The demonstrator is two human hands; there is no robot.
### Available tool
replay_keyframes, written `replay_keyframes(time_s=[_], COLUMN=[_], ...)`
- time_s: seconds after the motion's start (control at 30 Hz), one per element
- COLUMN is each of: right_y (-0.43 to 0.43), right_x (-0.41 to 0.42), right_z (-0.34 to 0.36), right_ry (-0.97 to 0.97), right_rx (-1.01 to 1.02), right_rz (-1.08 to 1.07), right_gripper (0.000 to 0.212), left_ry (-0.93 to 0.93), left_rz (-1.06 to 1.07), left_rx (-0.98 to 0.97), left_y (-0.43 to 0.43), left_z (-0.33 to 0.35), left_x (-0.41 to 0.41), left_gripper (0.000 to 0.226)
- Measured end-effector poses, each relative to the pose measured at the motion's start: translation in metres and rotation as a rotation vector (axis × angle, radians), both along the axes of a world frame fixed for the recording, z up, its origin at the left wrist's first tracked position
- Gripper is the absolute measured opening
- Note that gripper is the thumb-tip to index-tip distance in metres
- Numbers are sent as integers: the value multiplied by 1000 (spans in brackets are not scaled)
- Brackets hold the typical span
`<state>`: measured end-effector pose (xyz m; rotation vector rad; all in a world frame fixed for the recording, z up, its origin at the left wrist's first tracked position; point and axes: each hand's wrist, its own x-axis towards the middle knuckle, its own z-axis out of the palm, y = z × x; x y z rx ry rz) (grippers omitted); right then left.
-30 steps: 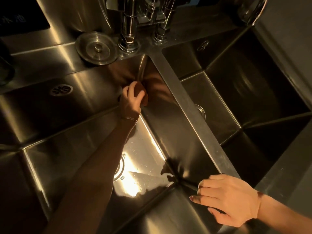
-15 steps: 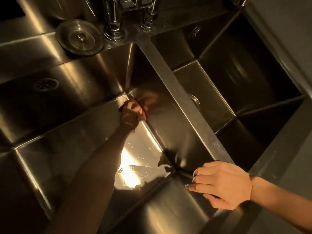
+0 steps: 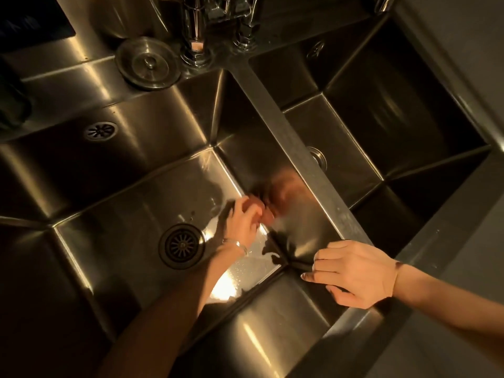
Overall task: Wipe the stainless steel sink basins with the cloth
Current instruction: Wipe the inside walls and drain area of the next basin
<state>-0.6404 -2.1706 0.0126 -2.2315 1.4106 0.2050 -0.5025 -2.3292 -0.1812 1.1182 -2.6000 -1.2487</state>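
Left hand (image 3: 240,225) gripping cloth (image 3: 267,216), right hand (image 3: 354,271) on rim (image 3: 362,319)

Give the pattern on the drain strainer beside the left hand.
The drain strainer has radial slots around a centre stud; head view.

A divider (image 3: 294,143) lies between the left basin (image 3: 122,222) and the right basin (image 3: 341,137); a tap (image 3: 195,36) and a lid (image 3: 148,62) stand behind on the ledge (image 3: 68,66). The left hand (image 3: 242,222), with the cloth (image 3: 266,214), is inside the left basin; the right hand (image 3: 351,271) rests on the near rim (image 3: 362,320).
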Motion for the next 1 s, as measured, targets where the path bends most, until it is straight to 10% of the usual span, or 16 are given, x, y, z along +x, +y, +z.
replay_keyframes(time_s=[0.07,0.2,0.33,0.57,1.0], right_y=[0,-1,2,1,-1], right_x=[1,0,0,2,-2], right_z=[0,0,-3,0,2], right_ry=[-1,-3,-13,-9,-9], right_rx=[6,5,-6,12,24], right_rz=[11,27,14,12,65], right_gripper=[35,35,36,35,29], left_ry=[283,437,-111,-224,-524], left_rz=[214,262,-249,-681,23], left_rx=[276,181,-126,-128,-244], left_y=[-15,-16,1,73,-71], left_z=[27,33,-8,-29,-20], left_x=[-15,-28,-11,-1,15], left_gripper=[31,42,28,36,45])
